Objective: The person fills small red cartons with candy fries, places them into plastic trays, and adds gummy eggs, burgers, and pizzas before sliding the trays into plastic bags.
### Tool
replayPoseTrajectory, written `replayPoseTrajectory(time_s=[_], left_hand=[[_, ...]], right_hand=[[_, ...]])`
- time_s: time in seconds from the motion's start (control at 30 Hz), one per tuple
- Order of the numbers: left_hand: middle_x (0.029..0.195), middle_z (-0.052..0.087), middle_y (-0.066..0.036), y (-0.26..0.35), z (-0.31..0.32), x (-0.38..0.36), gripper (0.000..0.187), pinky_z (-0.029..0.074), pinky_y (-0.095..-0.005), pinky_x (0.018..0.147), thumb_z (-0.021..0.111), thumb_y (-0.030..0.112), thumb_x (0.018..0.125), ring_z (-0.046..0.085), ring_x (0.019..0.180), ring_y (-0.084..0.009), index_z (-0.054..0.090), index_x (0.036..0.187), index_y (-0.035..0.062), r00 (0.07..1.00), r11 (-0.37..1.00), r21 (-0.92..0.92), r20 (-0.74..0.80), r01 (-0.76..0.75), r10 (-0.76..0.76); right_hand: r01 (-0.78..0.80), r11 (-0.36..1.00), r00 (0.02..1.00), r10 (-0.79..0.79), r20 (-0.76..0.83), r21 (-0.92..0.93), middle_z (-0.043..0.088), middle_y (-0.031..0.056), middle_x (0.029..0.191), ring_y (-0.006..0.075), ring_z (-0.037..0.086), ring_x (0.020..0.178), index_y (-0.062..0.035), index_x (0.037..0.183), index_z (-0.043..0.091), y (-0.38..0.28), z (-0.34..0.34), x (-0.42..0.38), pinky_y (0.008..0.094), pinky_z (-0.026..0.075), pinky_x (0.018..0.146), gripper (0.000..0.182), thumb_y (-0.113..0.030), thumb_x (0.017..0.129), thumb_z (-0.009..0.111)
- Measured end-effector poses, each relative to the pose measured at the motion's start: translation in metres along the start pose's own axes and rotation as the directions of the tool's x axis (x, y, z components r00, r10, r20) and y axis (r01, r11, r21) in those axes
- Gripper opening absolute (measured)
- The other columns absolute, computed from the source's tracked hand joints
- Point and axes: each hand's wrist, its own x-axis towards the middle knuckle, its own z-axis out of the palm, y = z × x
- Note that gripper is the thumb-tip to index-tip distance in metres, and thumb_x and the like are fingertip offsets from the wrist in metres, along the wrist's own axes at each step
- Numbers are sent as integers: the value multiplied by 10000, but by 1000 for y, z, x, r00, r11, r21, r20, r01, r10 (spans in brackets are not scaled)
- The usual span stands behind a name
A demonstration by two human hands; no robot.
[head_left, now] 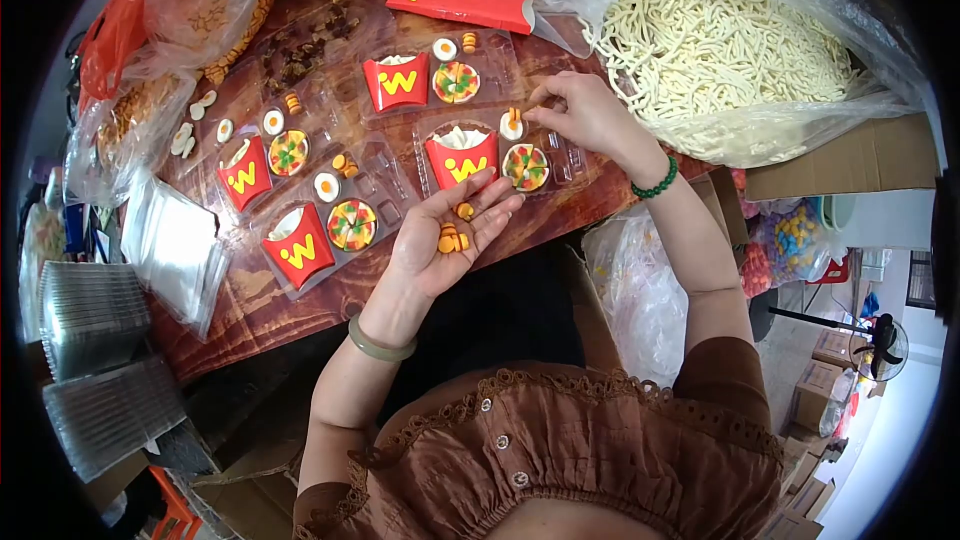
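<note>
Palm up, my left hand (pixel 440 230) cups several small orange-and-yellow pieces (pixel 452 239) below the nearest red fries box (pixel 463 158). My right hand (pixel 578 112) pinches at a small orange piece (pixel 514 120) over a toy egg (pixel 510 129), in a clear tray at the right. Beside them in that tray is a toy pizza (pixel 526 168). Other clear trays carry a red box (pixel 397 82), a pizza (pixel 457 82) and an egg (pixel 444 50) at the top, and similar sets with a box (pixel 298 246) and a pizza (pixel 351 226) at the left.
A plastic-lined carton of pale toy fries (pixel 720 45) stands at the upper right. Flattened red boxes (pixel 460 4) lie at the back. Stacked clear trays (pixel 90 320) and plastic sleeves (pixel 170 240) are at the left. Bags of orange pieces (pixel 205 15) sit at the upper left.
</note>
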Motion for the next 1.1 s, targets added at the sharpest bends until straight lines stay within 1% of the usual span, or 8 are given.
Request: replayPoseTrajectory(time_s=[0.23,0.33,0.4,0.67,0.8,0.93,1.0,1.1], left_hand=[[1271,510,-198,-1,-1,3,360,494,-376,949,412,169,977,521,1166,-352,453,1271,-34,1000,1000,-3,-3,8,-8],[1262,515,-198,1,-2,3,352,498,-377,946,413,168,977,524,1162,-353,461,1261,-35,999,1000,0,-26,-22,22],[1253,521,-197,2,-3,2,344,499,-377,942,416,162,975,527,1158,-354,465,1253,-35,999,1000,-15,-29,-15,15],[1224,557,-169,-1,-3,2,365,507,-363,919,348,214,997,560,1115,-340,461,1265,-6,1000,1000,8,4,-4,4],[1217,573,-159,10,-5,0,294,562,-295,659,401,207,981,626,979,-308,499,1188,21,996,992,-101,50,82,-77],[968,608,-80,60,14,-25,192,367,-174,447,450,229,975,507,652,-139,521,1016,55,980,979,-62,27,-193,195],[949,601,-112,113,14,-35,180,443,-219,519,416,200,980,531,694,-178,507,970,45,937,936,-36,-19,-349,349],[969,567,-182,184,51,-46,214,503,-380,724,339,183,986,554,790,-265,485,961,29,670,730,41,-365,-682,647]], right_hand=[[226,974,974,-226,10,-22,612,110,760,201,591,653,-23,903,645,6,19,10,316,471,588,184,-156,786,697],[-78,982,995,87,-44,171,630,64,772,112,565,614,-12,899,642,-14,1,3,265,467,571,150,-115,799,683],[-88,987,993,97,-68,133,630,47,767,93,553,619,-9,904,643,-1,-1,0,259,461,571,152,-119,806,682],[215,974,964,-224,-145,-78,583,107,794,248,579,718,-19,893,653,27,19,-13,351,459,650,135,-124,811,673],[92,996,982,-89,-167,11,559,80,804,204,559,689,-33,931,629,12,17,-12,315,459,608,135,-89,814,668],[49,942,943,66,-326,331,572,7,830,65,519,706,-6,965,608,11,12,-20,230,436,588,138,-58,848,661],[69,955,914,55,-401,287,597,24,868,80,542,751,-1,979,611,6,1,-29,229,452,658,140,-42,850,650],[147,948,881,4,-473,282,614,42,884,104,563,794,8,971,618,13,-4,-42,239,458,739,126,-5,846,624]])
